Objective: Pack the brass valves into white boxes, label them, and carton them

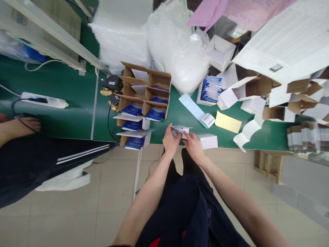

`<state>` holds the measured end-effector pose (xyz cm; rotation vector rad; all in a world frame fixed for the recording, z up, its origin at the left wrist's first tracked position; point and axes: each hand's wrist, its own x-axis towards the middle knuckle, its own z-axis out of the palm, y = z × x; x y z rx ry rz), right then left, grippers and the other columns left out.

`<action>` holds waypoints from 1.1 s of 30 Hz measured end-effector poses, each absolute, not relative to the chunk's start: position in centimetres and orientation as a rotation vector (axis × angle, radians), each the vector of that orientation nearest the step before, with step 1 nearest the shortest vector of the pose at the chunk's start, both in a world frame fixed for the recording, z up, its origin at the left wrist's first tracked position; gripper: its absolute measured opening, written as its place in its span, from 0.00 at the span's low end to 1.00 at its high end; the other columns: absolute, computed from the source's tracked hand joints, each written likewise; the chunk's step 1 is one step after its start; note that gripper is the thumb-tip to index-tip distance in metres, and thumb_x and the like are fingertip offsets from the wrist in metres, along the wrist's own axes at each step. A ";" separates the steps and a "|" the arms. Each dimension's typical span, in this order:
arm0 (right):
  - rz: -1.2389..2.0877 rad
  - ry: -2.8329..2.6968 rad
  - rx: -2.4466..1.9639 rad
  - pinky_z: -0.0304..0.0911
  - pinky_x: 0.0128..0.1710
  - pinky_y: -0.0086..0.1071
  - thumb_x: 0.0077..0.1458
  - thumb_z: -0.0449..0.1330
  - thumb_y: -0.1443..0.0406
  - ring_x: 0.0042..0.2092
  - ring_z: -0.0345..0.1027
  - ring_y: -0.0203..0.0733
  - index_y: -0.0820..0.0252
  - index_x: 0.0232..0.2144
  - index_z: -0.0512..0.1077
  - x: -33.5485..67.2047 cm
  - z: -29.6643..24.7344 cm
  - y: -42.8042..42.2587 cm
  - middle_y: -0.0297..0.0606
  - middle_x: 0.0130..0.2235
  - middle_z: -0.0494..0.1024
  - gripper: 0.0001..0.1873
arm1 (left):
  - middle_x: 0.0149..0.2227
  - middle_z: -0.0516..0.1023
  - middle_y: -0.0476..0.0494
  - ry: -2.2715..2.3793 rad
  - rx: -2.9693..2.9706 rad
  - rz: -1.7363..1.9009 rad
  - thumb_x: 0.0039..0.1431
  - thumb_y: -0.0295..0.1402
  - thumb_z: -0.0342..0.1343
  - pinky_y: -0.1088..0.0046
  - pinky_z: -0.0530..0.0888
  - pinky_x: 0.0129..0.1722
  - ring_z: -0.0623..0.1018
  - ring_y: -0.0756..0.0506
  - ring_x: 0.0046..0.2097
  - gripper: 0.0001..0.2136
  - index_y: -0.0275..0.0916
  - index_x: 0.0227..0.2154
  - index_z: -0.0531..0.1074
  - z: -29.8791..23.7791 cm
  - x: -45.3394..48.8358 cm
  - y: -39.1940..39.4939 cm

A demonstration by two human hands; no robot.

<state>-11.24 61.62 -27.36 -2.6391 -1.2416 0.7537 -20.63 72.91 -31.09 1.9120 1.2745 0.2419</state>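
Both my hands meet at the front edge of the green table [180, 113]. My left hand [170, 140] and my right hand [193, 145] are closed together on a small white box [183, 131] with something wrapped in clear film at its open end. A second closed white box [208, 141] lies just right of my right hand. A strip of pale blue labels [196, 111] with a barcode at its end lies beyond the hands, beside a yellow slip [228, 122].
Cardboard boxes [144, 99] holding blue booklets stand to the left. Bubble wrap piles [177, 44] fill the back. A tray of blue booklets [210, 89] and folded white cartons [246, 92] lie right. Another person's arm and dark sleeve [38, 154] reach in from the left.
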 end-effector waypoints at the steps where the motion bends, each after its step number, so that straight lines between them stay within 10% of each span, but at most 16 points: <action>1: 0.755 -1.246 -2.646 0.73 0.47 0.39 0.68 0.57 0.63 0.49 0.77 0.50 0.49 0.68 0.61 -11.3 -27.3 61.7 0.48 0.61 0.71 0.28 | 0.63 0.73 0.40 1.265 1.909 0.237 0.61 0.37 0.61 0.57 0.76 0.56 0.77 0.37 0.61 0.33 0.48 0.67 0.57 -31.1 -20.8 73.2; 21: 0.826 -1.345 -2.728 0.72 0.47 0.38 0.69 0.56 0.64 0.47 0.77 0.50 0.48 0.69 0.60 -10.9 -27.0 62.2 0.50 0.61 0.68 0.28 | 0.55 0.79 0.38 1.583 1.722 0.205 0.54 0.38 0.68 0.56 0.77 0.44 0.82 0.33 0.50 0.29 0.49 0.57 0.65 -30.7 -18.6 72.1; 33: 0.896 -1.473 -2.730 0.71 0.47 0.37 0.69 0.55 0.62 0.46 0.77 0.48 0.50 0.68 0.60 -10.5 -25.3 62.9 0.50 0.57 0.69 0.27 | 0.59 0.75 0.38 1.319 1.569 0.258 0.58 0.33 0.66 0.59 0.73 0.59 0.76 0.40 0.59 0.26 0.41 0.59 0.69 -29.2 -20.6 73.8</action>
